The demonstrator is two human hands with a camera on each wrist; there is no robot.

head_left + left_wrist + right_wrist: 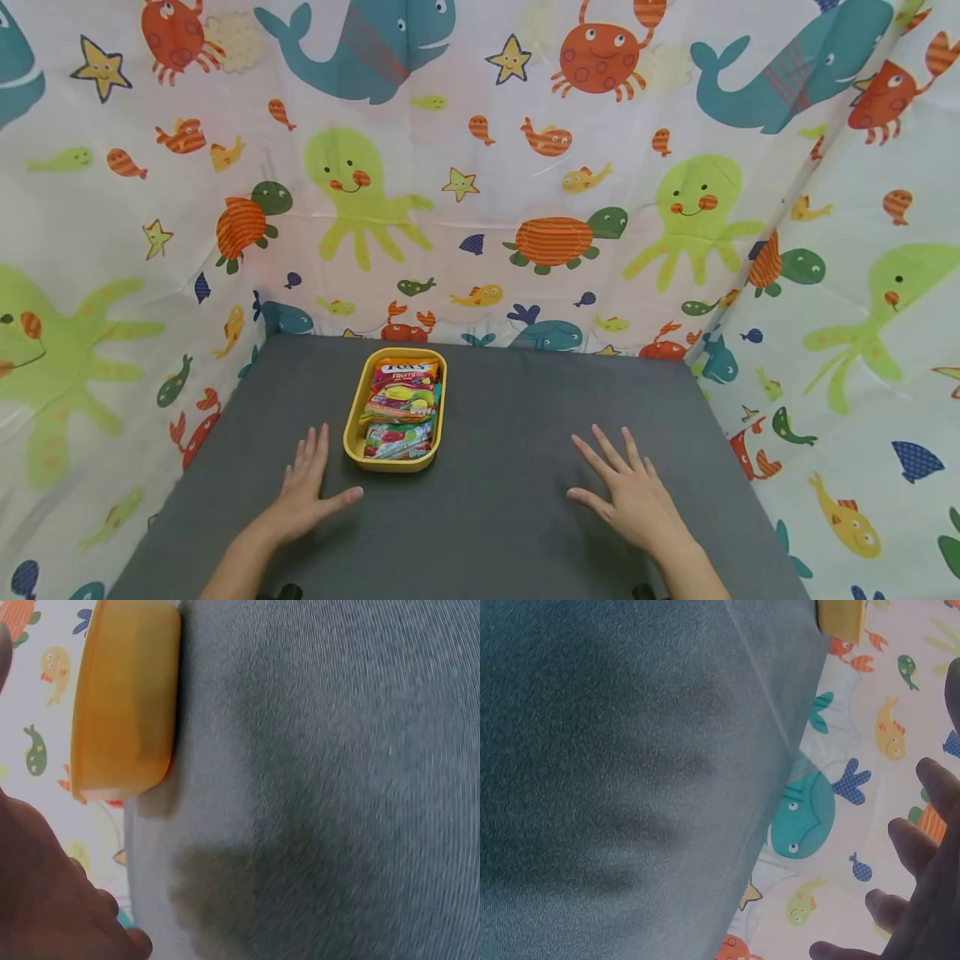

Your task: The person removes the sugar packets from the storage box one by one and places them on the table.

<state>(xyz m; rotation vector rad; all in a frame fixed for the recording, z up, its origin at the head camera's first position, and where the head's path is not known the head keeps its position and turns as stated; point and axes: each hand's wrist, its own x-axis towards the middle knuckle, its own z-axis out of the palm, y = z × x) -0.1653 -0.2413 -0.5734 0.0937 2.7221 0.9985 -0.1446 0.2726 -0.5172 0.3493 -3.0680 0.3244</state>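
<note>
A yellow oval-cornered container (350, 433) stands on the dark grey table, left of centre. Inside it lie colourful candy packets: an orange and pink fruit packet (403, 392) on top, and a green and red packet (397, 440) below it. My left hand (303, 492) hovers just left of the container's near end, fingers spread and thumb out, holding nothing. In the left wrist view the container's side wall (127, 697) shows beyond that hand. Well to the right, my right hand (633, 500) is held over the table with fingers spread, also holding nothing.
The grey table (510, 433) is bounded at the back and both sides by a white curtain (480, 183) printed with sea animals. A corner of the container also shows at the top of the right wrist view.
</note>
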